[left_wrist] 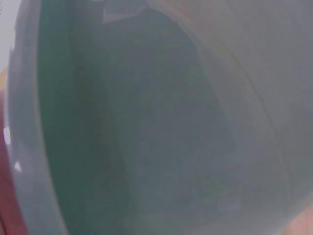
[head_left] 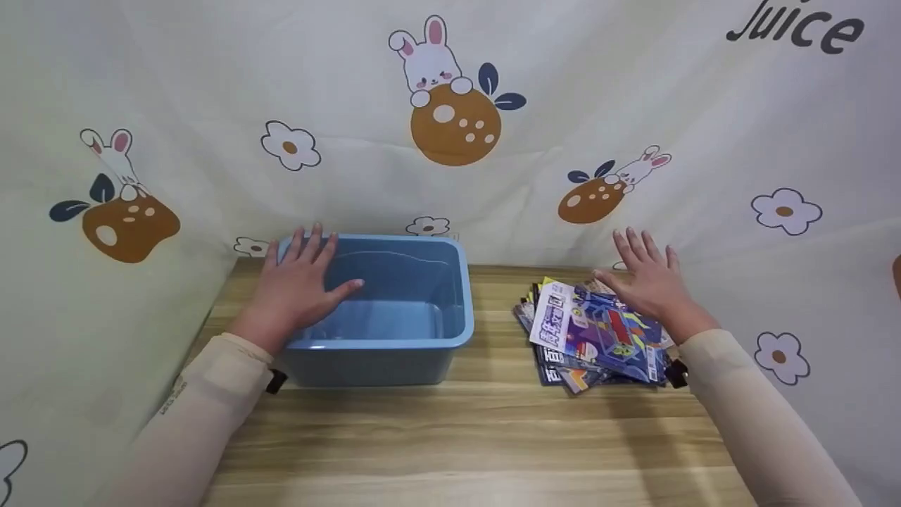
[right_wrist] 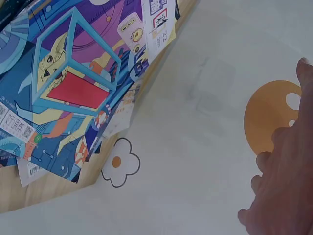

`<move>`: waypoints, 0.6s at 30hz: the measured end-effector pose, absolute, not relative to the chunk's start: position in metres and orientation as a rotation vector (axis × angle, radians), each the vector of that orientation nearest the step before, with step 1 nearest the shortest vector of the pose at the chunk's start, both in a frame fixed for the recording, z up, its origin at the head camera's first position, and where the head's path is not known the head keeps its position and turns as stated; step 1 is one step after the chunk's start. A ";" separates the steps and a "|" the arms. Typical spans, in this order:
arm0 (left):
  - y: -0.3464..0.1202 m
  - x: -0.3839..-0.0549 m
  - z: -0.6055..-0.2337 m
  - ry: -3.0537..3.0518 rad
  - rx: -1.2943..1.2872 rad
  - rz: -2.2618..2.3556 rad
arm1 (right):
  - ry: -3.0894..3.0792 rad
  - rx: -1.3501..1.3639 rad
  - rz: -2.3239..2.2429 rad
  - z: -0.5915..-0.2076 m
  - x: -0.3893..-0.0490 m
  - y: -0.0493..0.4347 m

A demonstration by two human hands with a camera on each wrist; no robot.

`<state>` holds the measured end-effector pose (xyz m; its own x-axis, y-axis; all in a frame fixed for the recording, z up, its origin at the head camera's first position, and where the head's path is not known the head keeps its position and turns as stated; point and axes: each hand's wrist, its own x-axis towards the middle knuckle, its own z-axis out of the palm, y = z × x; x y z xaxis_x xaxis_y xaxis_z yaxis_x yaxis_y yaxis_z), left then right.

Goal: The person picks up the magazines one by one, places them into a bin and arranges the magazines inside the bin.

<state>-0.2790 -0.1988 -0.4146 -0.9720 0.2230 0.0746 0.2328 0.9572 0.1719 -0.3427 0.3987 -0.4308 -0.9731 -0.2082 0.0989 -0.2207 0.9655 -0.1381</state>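
A blue plastic bin (head_left: 394, 343) stands on the table at centre left, its top facing up and its inside bare. My left hand (head_left: 299, 292) is spread over the bin's left side, fingers straight; whether it touches the rim I cannot tell. In the left wrist view the bin's wall (left_wrist: 161, 112) fills most of the picture. On the right lies an uneven stack of magazines (head_left: 598, 334), a purple and blue cover on top. My right hand (head_left: 651, 285) is spread above the stack's right edge, holding nothing. The right wrist view shows the top magazine (right_wrist: 73, 88) beside that hand (right_wrist: 286, 166).
A wooden table (head_left: 493, 436) carries the bin and the magazines. Behind and to both sides hangs a pale cloth (head_left: 352, 190) printed with rabbits, oranges and flowers. The bin's back edge stands close to the cloth.
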 end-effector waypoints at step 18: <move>-0.242 -0.254 -0.424 -2.834 -0.441 -0.487 | -2.923 0.348 0.334 -0.452 -0.321 0.404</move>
